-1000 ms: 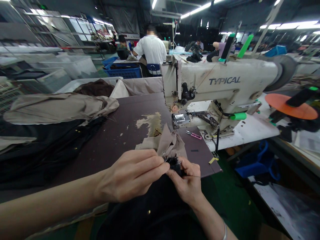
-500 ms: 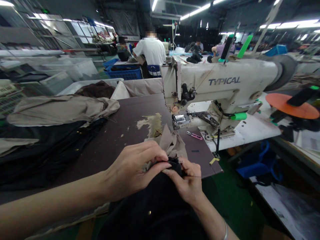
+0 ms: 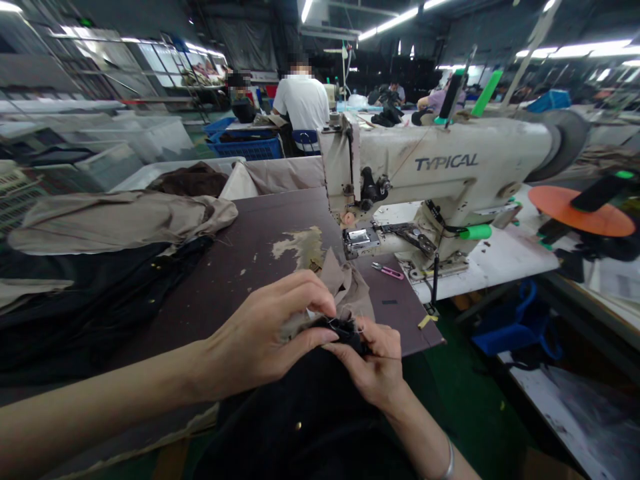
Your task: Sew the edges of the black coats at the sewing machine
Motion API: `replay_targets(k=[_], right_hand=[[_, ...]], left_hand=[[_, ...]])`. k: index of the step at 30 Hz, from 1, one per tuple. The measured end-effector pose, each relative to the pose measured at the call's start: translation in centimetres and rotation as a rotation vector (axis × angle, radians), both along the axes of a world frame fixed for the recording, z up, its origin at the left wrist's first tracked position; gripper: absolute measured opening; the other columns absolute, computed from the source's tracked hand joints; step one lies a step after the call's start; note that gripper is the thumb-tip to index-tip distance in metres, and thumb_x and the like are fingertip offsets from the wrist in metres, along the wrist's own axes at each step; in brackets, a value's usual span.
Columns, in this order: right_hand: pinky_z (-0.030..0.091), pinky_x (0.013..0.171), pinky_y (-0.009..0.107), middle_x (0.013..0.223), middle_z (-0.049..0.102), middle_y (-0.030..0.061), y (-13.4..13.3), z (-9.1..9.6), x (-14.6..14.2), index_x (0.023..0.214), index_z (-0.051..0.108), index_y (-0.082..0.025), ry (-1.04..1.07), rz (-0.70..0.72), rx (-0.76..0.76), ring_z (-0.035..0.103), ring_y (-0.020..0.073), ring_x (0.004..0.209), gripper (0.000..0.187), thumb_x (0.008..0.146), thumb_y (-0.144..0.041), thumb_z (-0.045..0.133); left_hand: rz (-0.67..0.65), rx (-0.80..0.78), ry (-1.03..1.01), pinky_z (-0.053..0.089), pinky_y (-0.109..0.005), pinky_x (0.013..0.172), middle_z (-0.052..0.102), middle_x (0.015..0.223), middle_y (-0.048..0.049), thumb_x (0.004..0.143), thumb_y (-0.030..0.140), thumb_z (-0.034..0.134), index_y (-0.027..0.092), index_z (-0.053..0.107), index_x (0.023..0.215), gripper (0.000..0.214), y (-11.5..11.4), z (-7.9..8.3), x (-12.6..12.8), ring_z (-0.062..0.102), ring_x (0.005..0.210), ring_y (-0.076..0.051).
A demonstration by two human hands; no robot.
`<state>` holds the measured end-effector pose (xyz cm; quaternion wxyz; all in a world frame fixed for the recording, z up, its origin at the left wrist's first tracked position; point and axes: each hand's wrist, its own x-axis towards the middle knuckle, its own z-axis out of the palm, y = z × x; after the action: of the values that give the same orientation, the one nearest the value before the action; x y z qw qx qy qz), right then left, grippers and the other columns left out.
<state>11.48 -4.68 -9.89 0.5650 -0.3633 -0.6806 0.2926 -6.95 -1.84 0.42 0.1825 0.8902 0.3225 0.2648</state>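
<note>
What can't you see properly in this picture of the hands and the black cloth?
In the head view:
What the fingers pinch in the black cloth: hidden by the left hand and right hand.
Lower part of the black cloth: cut off by the bottom edge.
Hands of the white-shirted co-worker: hidden by their own body.
Needle of the sewing machine: too small to make out.

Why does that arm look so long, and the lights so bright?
In the head view, the left arm looks stretched near the picture's edge, and the ceiling lights glare white against the dark roof.
</note>
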Motion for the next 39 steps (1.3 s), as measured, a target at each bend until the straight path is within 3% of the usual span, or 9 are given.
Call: replay_targets(k=[14,23,29,34,39], right_hand=[[0.035,0.053,0.013,0.060,0.048,-0.0063,0.0,-0.1,0.0,0.076,0.063,-0.013,0.025,-0.026,0.000,0.040,0.0017,0.052,0.017,0.080,-0.023,0.076],[0.035,0.055,0.013,0.061,0.050,-0.0065,-0.2,0.1,0.1,0.079,0.064,-0.013,0.023,0.006,0.016,0.040,0.0014,0.053,0.014,0.080,-0.020,0.075],[0.035,0.055,0.015,0.061,0.050,-0.0058,-0.1,0.0,0.1,0.078,0.063,-0.013,0.019,0.019,0.009,0.042,0.0022,0.054,0.015,0.082,-0.022,0.074],[0.035,0.055,0.015,0.061,0.049,-0.0063,0.0,0.0,0.1,0.078,0.062,-0.014,0.022,0.018,0.033,0.042,0.0019,0.054,0.015,0.081,-0.021,0.075],[0.036,0.056,0.014,0.061,0.050,-0.0060,0.1,0.2,0.1,0.075,0.062,-0.014,0.029,-0.004,0.029,0.043,0.0020,0.054,0.017,0.081,-0.022,0.075]], left_hand=[[-0.244,0.572,-0.025,0.052,-0.030,0.082,0.068,0.092,-0.0066,0.081,0.003,0.068,0.010,0.066,0.101,0.022,0.4,-1.6,-0.7,0.060,0.086,-0.018],[-0.108,0.303,-0.051,0.047,-0.025,0.076,0.062,0.090,-0.0028,0.081,0.000,0.068,0.015,0.063,0.094,0.021,-0.4,-1.1,0.0,0.057,0.082,-0.013],[-0.063,0.048,0.079,0.044,-0.025,0.084,0.058,0.102,-0.0031,0.088,0.007,0.060,0.019,0.060,0.104,0.020,0.0,0.9,0.4,0.055,0.095,-0.013],[-0.085,-0.028,0.211,0.040,-0.029,0.087,0.056,0.106,-0.0018,0.089,0.011,0.060,0.022,0.062,0.100,0.016,0.4,2.3,0.8,0.052,0.100,-0.016],[-0.004,-0.082,0.152,0.041,-0.029,0.090,0.056,0.111,-0.0026,0.089,0.013,0.059,0.023,0.060,0.108,0.021,0.3,1.5,1.0,0.052,0.103,-0.017]])
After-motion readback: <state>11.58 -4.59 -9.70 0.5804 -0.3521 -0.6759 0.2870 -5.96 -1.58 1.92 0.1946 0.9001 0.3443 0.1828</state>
